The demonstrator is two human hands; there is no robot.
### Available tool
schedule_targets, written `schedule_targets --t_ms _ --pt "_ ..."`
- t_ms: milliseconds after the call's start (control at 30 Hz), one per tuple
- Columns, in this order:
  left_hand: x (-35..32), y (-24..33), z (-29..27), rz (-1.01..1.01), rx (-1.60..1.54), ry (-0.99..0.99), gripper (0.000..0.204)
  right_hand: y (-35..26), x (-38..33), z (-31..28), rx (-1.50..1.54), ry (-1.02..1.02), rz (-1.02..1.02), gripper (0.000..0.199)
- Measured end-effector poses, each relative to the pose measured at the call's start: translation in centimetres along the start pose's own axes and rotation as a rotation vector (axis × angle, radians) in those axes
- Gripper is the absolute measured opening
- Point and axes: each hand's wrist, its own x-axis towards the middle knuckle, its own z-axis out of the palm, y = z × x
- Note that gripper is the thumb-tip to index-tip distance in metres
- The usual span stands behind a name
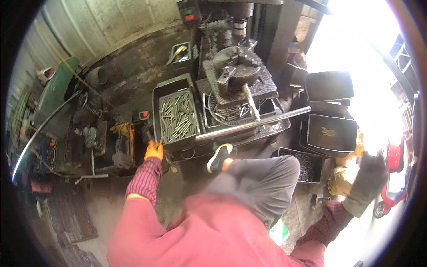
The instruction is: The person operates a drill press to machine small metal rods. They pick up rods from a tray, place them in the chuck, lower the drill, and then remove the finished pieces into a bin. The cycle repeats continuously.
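Two gloved hands in view, both the person's own. Left hand [154, 151] in an orange glove sits at the near-left corner of the black metal tray [156, 95] — fingers curled together on the tray's rim, looks like a grip on that corner. Tray is packed with short steel rods [178, 116] lying in rough rows; it stands on the left side of the drill press table [267, 86], just beside the machine base.

Right hand [369, 175] in a dark glove is raised well apart from the machine, out at the right, near the stacked empty black bins [330, 86]. Blurred — cannot tell if its fingers are apart or closed, and nothing visible in it.

Long steel lever bar [253, 124] runs across the front edge of the press table, with more loose rods [229, 111] in a round pan behind it. Another bin of rods [307, 167] sits on the floor at the right, partly hidden by the person's bent knee [267, 178]. One foot in a sandal [219, 158] rests against the machine's front edge.
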Motion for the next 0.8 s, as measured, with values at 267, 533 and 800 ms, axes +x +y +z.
schedule_targets --t_ms 267,533,800 --pt "-11.9 16.5 -8.2 0.981 -0.552 0.258 0.086 10.3 1.9 12.8 0.296 0.083 0.245 0.041" --pt "-12.0 27.9 -4.4 1.368 0.015 -0.328 0.037 19.1 4.2 24.5 0.646 0.248 0.700 0.056" --pt "-15.0 29.0 2.4 1.244 0.037 -0.045 0.071 14.1 3.6 30.7 0.395 0.042 0.521 0.067"
